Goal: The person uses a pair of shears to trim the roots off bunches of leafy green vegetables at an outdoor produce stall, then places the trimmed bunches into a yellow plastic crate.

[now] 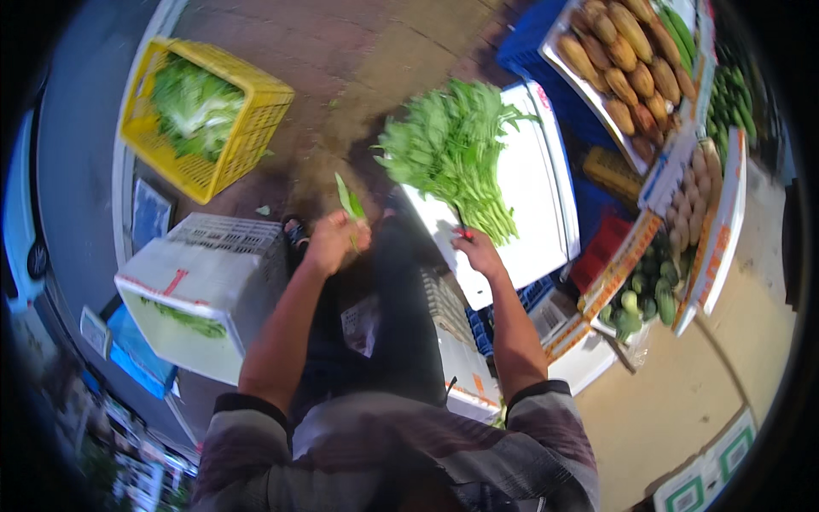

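Observation:
Pinched in the fingers of my left hand (338,240) is a narrow green leaf (350,200), its tip pointing away from me. My right hand (480,251) grips a small red-handled tool (466,235); a thin dark part extends from it, though its exact kind is too small to tell. Just past that hand lies a large heap of leafy green vegetables (457,153), the cut stems towards me and the leaves hanging over the far left side. The greens rest on a white board-like surface (537,192).
A yellow plastic crate (256,128) holds leafy lettuce (195,109). Left of my legs stands a white foam box (192,249) with greens inside. At right, trays hold brown elongated vegetables (630,57), green gourds (646,288) and pale roots (688,198). A blue crate (521,48) is behind.

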`<state>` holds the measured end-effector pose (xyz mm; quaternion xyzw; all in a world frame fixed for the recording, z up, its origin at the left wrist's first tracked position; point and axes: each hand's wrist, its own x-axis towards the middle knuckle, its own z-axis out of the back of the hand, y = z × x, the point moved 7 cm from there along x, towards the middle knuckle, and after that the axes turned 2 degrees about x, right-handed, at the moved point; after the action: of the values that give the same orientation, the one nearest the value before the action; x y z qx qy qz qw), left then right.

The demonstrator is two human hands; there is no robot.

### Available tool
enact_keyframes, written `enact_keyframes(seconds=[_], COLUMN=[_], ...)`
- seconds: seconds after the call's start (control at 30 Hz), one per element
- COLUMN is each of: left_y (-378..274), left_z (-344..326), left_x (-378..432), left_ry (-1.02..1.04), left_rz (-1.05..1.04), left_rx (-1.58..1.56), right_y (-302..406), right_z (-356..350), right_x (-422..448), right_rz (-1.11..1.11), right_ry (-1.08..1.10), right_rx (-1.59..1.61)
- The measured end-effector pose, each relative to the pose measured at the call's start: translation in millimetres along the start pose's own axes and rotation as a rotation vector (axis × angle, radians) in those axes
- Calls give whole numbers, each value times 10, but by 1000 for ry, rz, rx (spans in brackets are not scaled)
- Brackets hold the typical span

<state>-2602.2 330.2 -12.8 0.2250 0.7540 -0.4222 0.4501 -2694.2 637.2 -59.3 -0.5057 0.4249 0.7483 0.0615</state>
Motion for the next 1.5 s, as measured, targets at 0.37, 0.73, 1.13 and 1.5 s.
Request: enact_keyframes(seconds=[0.37, 0.73, 1.13, 1.5], left_y=[-2243, 307, 2807, 1834], left_z=[2979, 3841, 4472, 4744], left_x=[-585, -2591, -1778, -2415], left_ry=[-759, -1028, -1123, -1552], left_rz=[-337, -515, 85, 167], left_rx=[-117, -534, -966, -427], right_y=[3, 1655, 1993, 2050], right_z=[-547, -2242, -3175, -3608], right_x=[-593, -324, -220, -296], right_rz=[-124, -104, -163, -174], right_ry=[-111, 123, 176, 195], right_rx=[113, -145, -429, -538])
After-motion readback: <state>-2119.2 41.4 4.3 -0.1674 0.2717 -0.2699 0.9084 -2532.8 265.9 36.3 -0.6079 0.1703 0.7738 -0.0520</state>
